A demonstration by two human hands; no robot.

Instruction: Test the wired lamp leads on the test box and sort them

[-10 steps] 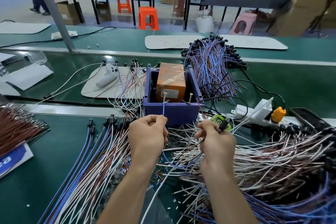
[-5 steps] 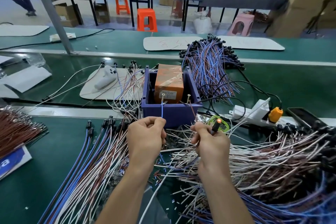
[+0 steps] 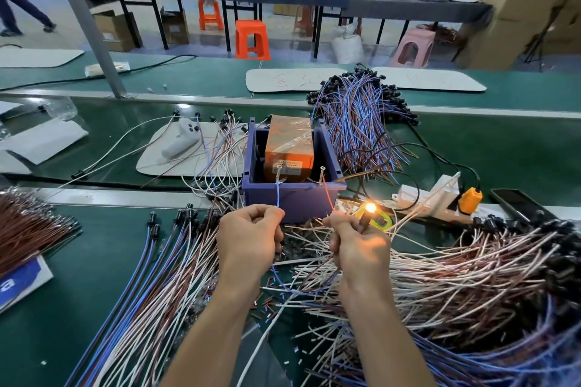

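The purple test box [image 3: 292, 196] stands mid-table with an orange unit [image 3: 290, 148] inside and two metal contact pins on its near rim. My left hand [image 3: 250, 237] pinches a blue lead [image 3: 277, 195] whose tip touches the left pin. My right hand [image 3: 356, 243] grips a red lead [image 3: 328, 196] running up to the right pin, together with the black lamp holder, whose small lamp [image 3: 370, 207] glows orange. Under and around both hands lie heaps of wired lamp leads: white-brown ones [image 3: 456, 276] on the right, blue-white ones [image 3: 151, 280] on the left.
A blue-brown bundle [image 3: 358, 126] lies behind the box to the right. A white power strip [image 3: 430, 196] with an orange plug and a dark phone [image 3: 518, 204] sit at right. Brown leads [image 3: 28, 226] pile at far left. A white controller [image 3: 180, 138] rests on a pad.
The lamp in my right hand was dark, then faintly lit, and now glows brightly. Both hands stayed in front of the box; the red lead now reaches the right pin.
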